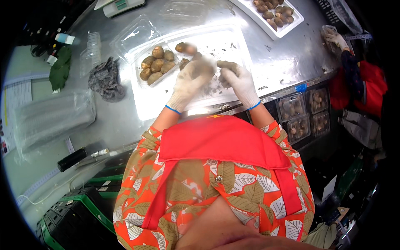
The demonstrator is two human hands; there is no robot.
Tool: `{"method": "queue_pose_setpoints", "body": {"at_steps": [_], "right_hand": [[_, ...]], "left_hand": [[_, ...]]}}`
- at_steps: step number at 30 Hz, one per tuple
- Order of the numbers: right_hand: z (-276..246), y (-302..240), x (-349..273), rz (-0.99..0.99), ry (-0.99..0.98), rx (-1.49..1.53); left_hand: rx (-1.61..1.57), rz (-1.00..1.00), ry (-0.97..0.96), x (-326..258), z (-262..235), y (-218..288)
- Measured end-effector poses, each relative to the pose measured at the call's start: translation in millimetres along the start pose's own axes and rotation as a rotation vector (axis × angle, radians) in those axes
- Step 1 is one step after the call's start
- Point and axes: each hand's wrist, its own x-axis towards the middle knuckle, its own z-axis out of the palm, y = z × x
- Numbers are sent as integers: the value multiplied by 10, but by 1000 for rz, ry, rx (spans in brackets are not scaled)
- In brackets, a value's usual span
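Both my hands wear white knitted gloves with blue cuffs, over a white foam tray (143, 109) strewn with dirt crumbs. My left hand (192, 81) has its fingers bent inward, smeared by motion; whether it grips anything cannot be made out. Facing it, my right hand (241, 82) is closed, its soiled fingertips pointing left. A dark brown shape lies under its thumb, too hidden to name. Left of my hands, a see-through plastic punnet holds several brown taro-like tubers (157, 65). Another tuber (181, 47) lies beyond my left hand, inside the tray.
An empty see-through container (135, 35) and a grey rag (106, 80) lie left. A scale (121, 7) stands at the back, and another white tray (276, 34) of tubers far right. Filled punnets (298, 128) sit below the table's edge. A gloved co-worker's hand (335, 38) is at right.
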Motion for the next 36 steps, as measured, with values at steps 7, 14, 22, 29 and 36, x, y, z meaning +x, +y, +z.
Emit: {"method": "queue_pose_setpoints", "body": {"at_steps": [7, 14, 22, 29, 36], "right_hand": [[167, 3, -115, -153, 1, 16], [89, 92, -35, -310, 83, -320], [-132, -27, 10, -76, 92, -461], [212, -80, -45, -238, 85, -46], [151, 81, 108, -426, 254, -435]], "left_hand": [[-85, 18, -47, -56, 46, 5], [-66, -9, -67, -135, 43, 85], [-14, 48, -46, -78, -79, 23], [-63, 0, -65, -138, -44, 84], [60, 28, -103, -173, -3, 165]]}}
